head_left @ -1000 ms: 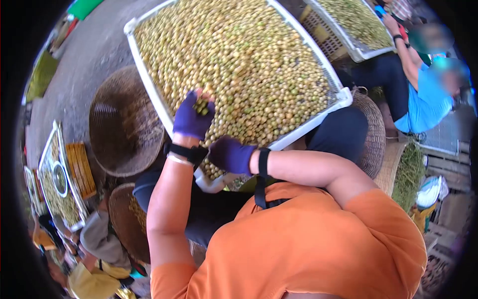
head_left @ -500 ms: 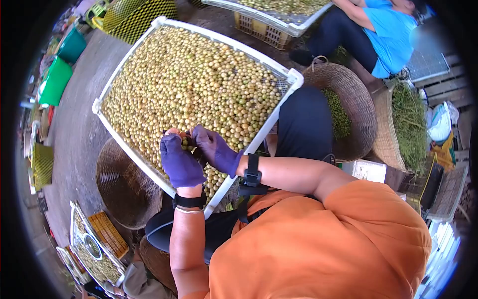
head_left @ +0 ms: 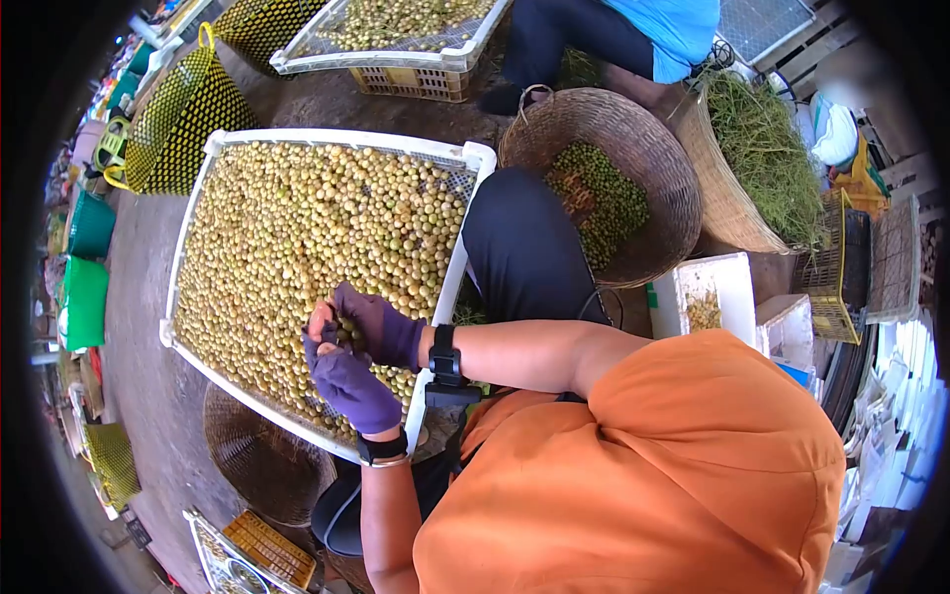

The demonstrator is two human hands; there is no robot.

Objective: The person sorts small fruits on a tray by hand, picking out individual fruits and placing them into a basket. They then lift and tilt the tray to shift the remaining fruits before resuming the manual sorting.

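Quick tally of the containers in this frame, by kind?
White mesh trays of yellow-green fruit: 2
Round woven baskets: 3
White foam boxes: 2
Total: 7
Both gloved hands, left hand and right hand, work fruit over the near tray.

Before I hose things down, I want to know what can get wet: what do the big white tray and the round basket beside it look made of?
The white tray looks like matte moulded plastic with a mesh floor. The round basket looks like woven cane or bamboo, brown and unvarnished.
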